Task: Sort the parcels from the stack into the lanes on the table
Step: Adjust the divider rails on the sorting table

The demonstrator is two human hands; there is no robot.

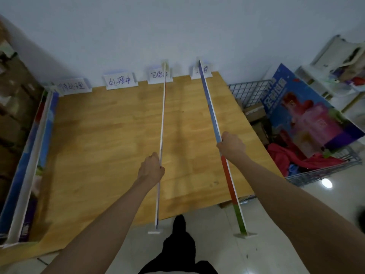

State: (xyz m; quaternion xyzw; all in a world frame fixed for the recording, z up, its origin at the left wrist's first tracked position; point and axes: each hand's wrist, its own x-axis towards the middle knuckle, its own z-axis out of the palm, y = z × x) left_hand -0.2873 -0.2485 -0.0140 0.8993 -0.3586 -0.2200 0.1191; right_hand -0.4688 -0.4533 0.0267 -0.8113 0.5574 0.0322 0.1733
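Wooden tabletop (110, 135): four labels along far edge; two upright dividers, left hand (151, 168) grips one (162, 115), right hand (230, 144) the other (209, 103).

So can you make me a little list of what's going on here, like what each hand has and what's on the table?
left hand: grips the white divider, upright on edge
right hand: grips the blue and red divider, tilted
table: wooden, no parcels visible on it
signs: four handwritten paper labels along the far edge
left side: a long blue printed board leaning along the table edge
right side: wire basket holding a blue poster
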